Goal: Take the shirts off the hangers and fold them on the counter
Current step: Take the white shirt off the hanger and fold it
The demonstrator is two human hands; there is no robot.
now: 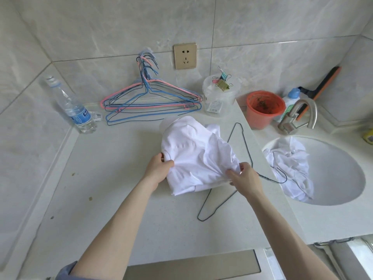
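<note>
A white shirt (196, 153) lies bunched and partly folded on the pale counter (113, 178). My left hand (158, 168) grips its near left edge, thumb on top. My right hand (245, 176) pinches the cloth at its near right corner. A dark wire hanger (247, 150) lies flat on the counter, partly under the shirt, its hook pointing towards the sink. Another crumpled white shirt (292, 166) lies in the sink basin (343, 178). Several bare pink, blue and dark hangers (149, 100) hang against the back wall.
A plastic water bottle (73, 107) stands at the back left. A clear tub with binder clips (220, 96) and an orange pot (263, 109) stand at the back, beside the metal tap (298, 116). A wall socket (185, 56) is above.
</note>
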